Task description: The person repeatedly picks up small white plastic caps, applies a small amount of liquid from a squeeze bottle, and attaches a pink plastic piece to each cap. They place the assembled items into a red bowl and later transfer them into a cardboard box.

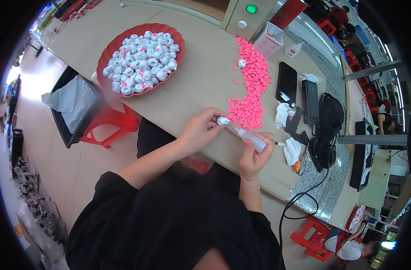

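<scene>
My left hand [202, 129] pinches a small white rounded piece [223, 120] between thumb and fingers, just above the near part of the table. My right hand [256, 157] is wrapped round a translucent squeeze bottle [252, 139]. The bottle tilts so its narrow nozzle points at the white piece; whether they touch I cannot tell. Right beyond both hands spreads a long heap of small pink pieces [247, 110]. One white piece [242, 63] lies among them. At the left, a red scalloped bowl [180, 45] is piled with similar white pieces, several with pink bits on them.
On the right lie a black phone [286, 83], a black power bank [310, 102], crumpled tissues [292, 151], a black bag [331, 117] and a cable. A white box [268, 41] and small bottle [293, 50] stand behind. Left, a dark bin [70, 128] rests on a red stool [111, 127].
</scene>
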Tool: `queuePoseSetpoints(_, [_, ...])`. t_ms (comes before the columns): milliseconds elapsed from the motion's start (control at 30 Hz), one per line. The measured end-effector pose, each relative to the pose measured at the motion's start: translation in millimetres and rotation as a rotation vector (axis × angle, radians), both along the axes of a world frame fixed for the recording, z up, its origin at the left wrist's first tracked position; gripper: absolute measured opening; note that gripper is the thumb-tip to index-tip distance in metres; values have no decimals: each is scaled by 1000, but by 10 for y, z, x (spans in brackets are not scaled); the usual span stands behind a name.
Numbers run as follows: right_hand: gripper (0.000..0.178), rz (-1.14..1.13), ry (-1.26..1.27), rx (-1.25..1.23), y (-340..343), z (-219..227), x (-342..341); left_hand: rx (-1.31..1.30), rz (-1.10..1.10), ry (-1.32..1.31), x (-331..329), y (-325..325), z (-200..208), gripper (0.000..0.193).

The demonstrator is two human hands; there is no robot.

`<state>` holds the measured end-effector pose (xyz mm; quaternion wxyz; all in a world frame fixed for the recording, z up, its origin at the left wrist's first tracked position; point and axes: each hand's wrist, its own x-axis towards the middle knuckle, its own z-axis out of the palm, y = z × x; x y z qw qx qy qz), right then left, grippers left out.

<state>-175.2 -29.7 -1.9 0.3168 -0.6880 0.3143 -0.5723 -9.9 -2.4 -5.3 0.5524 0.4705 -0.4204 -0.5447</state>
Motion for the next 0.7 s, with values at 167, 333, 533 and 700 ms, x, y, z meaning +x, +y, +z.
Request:
queuePoseSetpoints(167, [23,-3,27,-20,-6,-3,3,-21,-14,23,10,2,0,26])
queuePoseSetpoints(333, [23,-7,34,-16,2,11,10,-12,-19,25,7,-2,12,26])
queuePoseSetpoints(533, [24,14,29,-15,-7,7,13,-6,-26,27,13,-1,12,27])
queuePoseSetpoints(700, [24,16,35,-17,-5,18,20,-3,-30,31,14,-7,7,27])
